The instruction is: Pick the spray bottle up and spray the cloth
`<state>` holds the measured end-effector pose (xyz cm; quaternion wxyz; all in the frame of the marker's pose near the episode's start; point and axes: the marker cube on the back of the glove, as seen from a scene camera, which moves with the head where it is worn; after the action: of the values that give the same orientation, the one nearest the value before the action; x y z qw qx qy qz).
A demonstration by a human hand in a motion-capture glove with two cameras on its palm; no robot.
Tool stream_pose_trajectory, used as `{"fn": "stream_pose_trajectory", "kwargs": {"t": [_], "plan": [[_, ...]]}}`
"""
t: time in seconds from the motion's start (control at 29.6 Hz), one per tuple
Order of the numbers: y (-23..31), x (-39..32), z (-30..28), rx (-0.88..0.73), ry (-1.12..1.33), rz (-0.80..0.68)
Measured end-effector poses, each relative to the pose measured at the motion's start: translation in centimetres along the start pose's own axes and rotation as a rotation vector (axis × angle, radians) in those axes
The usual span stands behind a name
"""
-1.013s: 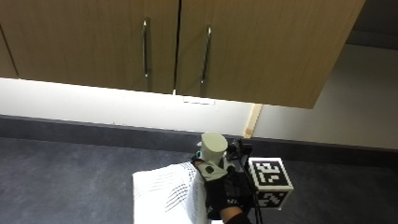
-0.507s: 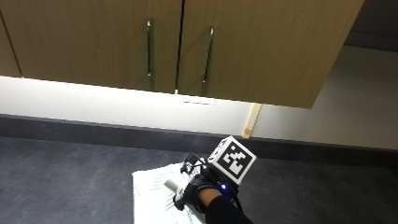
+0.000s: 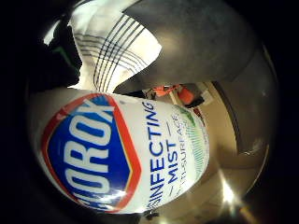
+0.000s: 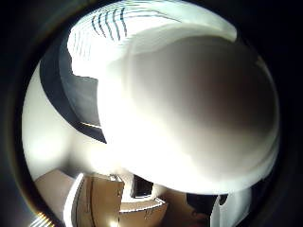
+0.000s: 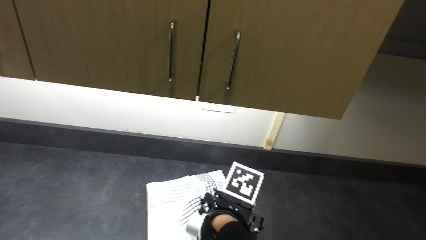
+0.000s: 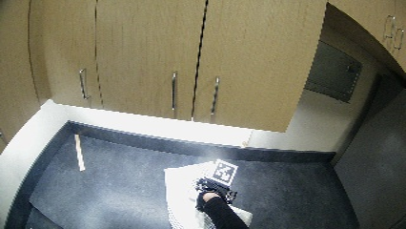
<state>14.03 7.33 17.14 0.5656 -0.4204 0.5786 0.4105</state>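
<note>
A: What's around? 
B: Wooden cabinets (image 5: 200, 50) above a dark countertop (image 5: 73, 185); a pale stick (image 6: 78, 151) lies well apart.
A: And the bottle? 
B: The spray bottle (image 3: 126, 154) sits against the palm of the gloved right hand (image 5: 223, 225), fingers curled round it, over the striped cloth (image 5: 176, 197) on the countertop

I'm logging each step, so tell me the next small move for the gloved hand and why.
Probably press the trigger now. The right hand holds the spray bottle tipped over the striped cloth on the dark counter, so the cloth seems in range; the nozzle's exact aim is hidden.
</note>
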Motion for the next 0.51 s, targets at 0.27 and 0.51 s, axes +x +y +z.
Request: {"fn": "stream_pose_trajectory", "kwargs": {"t": [0.27, 0.51], "plan": [[0.0, 0.0, -0.2, 0.08, -0.107, -0.158], [2.0, 0.1, -1.0, 0.195, -0.339, -0.417]]}}
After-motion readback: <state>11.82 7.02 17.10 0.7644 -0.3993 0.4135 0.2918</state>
